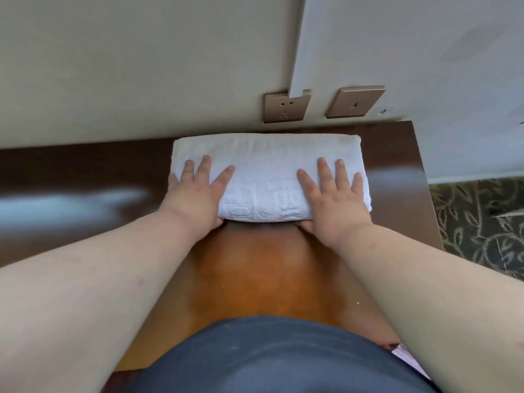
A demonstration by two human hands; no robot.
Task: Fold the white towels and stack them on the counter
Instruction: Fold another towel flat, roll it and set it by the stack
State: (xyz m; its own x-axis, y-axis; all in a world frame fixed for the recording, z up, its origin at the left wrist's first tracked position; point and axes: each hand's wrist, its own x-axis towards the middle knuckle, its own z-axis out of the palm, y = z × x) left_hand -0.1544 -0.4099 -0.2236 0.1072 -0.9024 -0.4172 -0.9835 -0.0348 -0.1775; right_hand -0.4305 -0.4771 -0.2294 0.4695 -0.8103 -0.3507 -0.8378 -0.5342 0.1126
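A folded white towel (268,165) with a raised woven pattern lies on the dark wooden counter (85,171), close to the wall. My left hand (195,194) lies on the towel's left end with fingers straight on top and the thumb tucked under the near edge. My right hand (331,197) holds the right end the same way, fingers spread flat on top and thumb beneath the near edge. Whether more folded towels lie underneath is hidden.
Two bronze wall plates sit just behind the towel: a socket (285,109) and a switch plate (354,102). The counter's right edge (425,177) drops to patterned carpet (482,222). A lighter brown counter surface (255,279) stretches toward my body.
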